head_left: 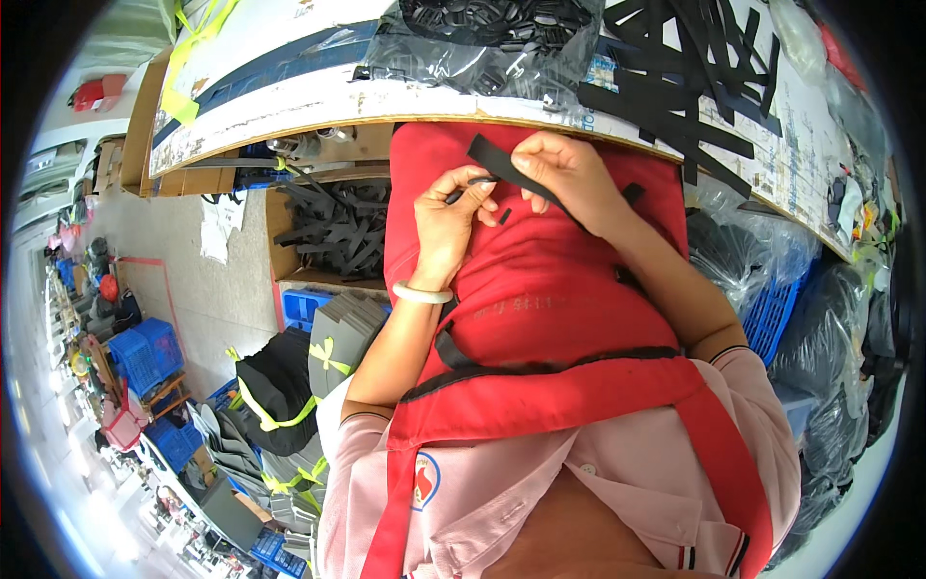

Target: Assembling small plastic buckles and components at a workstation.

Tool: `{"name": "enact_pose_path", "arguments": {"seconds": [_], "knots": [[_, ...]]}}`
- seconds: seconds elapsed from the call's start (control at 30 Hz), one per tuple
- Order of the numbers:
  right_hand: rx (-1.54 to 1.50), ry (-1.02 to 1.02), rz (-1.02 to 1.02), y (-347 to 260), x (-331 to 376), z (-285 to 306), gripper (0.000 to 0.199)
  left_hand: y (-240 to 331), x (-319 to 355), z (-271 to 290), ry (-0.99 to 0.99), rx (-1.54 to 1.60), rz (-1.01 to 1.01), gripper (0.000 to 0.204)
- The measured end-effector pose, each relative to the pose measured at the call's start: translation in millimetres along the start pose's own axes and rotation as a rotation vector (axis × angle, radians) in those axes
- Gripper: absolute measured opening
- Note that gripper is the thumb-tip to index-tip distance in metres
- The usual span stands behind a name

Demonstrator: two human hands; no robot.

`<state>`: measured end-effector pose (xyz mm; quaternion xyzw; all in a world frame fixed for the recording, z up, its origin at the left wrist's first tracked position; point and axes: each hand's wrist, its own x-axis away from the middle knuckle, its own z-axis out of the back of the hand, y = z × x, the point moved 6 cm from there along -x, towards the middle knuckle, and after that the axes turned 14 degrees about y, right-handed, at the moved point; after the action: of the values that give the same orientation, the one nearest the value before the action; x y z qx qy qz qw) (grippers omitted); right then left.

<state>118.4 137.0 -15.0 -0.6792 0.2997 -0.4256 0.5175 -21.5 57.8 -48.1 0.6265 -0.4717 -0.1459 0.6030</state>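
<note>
Above my red apron (540, 280), both hands work close together just off the table's near edge. My right hand (569, 179) pinches a short black webbing strap (494, 156), whose free end sticks out to the upper left past the fingertips. My left hand (449, 217) is closed on a small black buckle (456, 196), mostly covered by the fingers, so its exact shape is hard to make out. Strap and buckle meet or nearly meet between the hands; whether the strap is threaded cannot be seen.
On the white tabletop (386, 104) lie a clear bag of black plastic buckles (492, 48) and a heap of black straps (675, 87). A cardboard box of black pieces (333, 227) stands below at left. Blue crates (145, 352) and stacked grey pieces (347, 333) are farther left.
</note>
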Motion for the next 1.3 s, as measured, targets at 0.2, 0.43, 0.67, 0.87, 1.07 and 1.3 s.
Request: {"name": "enact_pose_path", "arguments": {"seconds": [0.2,0.43,0.67,0.87,1.07,1.3], "knots": [[0.005,-0.108,-0.346,11,17,-6,0.016,16,-8,2,0.045,-0.213,-0.065,0.008],[-0.173,-0.026,-0.420,33,8,-3,0.017,31,-3,9,0.111,-0.609,-0.540,0.014],[-0.120,-0.101,-0.348,29,6,-19,0.022,39,5,3,0.094,-0.707,-0.686,0.015],[-0.319,-0.066,-0.348,31,2,-20,0.022,42,8,-1,0.098,-0.713,-0.721,0.016],[-0.363,0.057,-0.239,31,2,-21,0.022,31,7,0,0.083,-0.614,-0.657,0.015],[-0.406,-0.113,-0.247,32,-4,-20,0.023,23,7,3,-0.008,-0.349,-0.301,0.010]]}}
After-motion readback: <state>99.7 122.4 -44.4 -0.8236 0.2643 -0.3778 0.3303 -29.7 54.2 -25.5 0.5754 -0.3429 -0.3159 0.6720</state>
